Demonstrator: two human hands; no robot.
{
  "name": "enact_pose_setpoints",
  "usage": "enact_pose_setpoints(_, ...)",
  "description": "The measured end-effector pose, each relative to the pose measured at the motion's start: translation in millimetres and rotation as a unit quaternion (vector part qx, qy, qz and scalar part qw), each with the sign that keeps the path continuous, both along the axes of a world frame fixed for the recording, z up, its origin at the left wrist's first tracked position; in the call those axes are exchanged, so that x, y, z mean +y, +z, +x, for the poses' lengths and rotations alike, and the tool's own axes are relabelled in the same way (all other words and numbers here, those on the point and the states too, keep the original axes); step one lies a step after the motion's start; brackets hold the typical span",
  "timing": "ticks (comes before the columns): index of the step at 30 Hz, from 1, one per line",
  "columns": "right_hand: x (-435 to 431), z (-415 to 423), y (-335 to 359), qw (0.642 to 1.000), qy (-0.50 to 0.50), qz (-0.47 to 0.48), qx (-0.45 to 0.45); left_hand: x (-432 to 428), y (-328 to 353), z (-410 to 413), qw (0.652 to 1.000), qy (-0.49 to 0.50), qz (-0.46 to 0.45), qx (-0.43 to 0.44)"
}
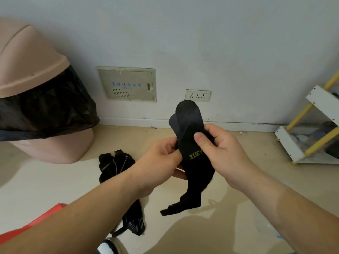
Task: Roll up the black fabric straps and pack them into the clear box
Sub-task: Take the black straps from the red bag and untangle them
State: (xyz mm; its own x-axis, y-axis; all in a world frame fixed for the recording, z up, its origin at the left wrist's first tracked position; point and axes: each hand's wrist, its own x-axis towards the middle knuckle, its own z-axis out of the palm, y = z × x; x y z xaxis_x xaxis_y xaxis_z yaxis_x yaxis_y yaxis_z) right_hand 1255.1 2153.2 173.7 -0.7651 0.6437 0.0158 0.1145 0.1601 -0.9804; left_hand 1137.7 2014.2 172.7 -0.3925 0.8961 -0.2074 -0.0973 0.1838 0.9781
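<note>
both hands gripping one black strap (194,158) up in the air, left hand (157,158) pinching its edge, right hand (218,147) thumb on top, yellow XUEY lettering, rounded end sticking up, tail dangling above the floor (229,208), more straps (115,165) lying below

A scuffed white wall (201,43) meets a glossy beige floor (55,180) along a white skirting strip (128,121). Set into the wall are a cream metal panel door with blue lettering (126,84) and a cream triple power socket (197,95). A pink plastic swing-lid bin with a black liner (33,61) stands left, a white rack with yellow bars (289,145) right
</note>
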Motion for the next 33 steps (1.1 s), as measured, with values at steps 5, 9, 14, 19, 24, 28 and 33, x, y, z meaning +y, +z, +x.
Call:
enact_pose_setpoints(5, 2.0, 2.6, -0.8, 0.998, 0.043, -0.004, -0.039, -1.6, -2.6, -2.8, 1.0, -0.012, -0.014, 0.007)
enact_pose_setpoints(9, 0.1, 0.5, -5.2, 0.998, 0.037, 0.029, -0.041, -1.4, -5.5, 0.1, 1.0, 0.001, 0.003, 0.027)
enact_pose_setpoints(14, -2.2, -2.2, -5.9, 1.0, 0.02, 0.013, -0.015, -1.3, -5.5, 1.1, 0.998, 0.01, 0.011, 0.06)
enact_pose_setpoints(19, -2.9, -2.5, -7.0, 0.999, 0.006, -0.051, -0.002, -3.3, -5.5, 1.3, 0.998, -0.001, 0.011, 0.06)
enact_pose_setpoints(24, -0.4, -1.6, -5.7, 0.994, 0.05, -0.077, -0.065, -5.1, -7.9, 0.1, 0.999, 0.025, 0.022, -0.014)
enact_pose_setpoints(28, -3.0, 0.9, -4.3, 0.991, 0.098, 0.005, -0.092, -2.7, -9.0, -1.0, 0.998, 0.057, -0.011, -0.002)
enact_pose_setpoints(33, -11.3, 6.2, 2.9, 0.976, 0.136, 0.131, -0.111, 6.5, -6.7, 5.1, 0.992, 0.102, -0.056, -0.038)
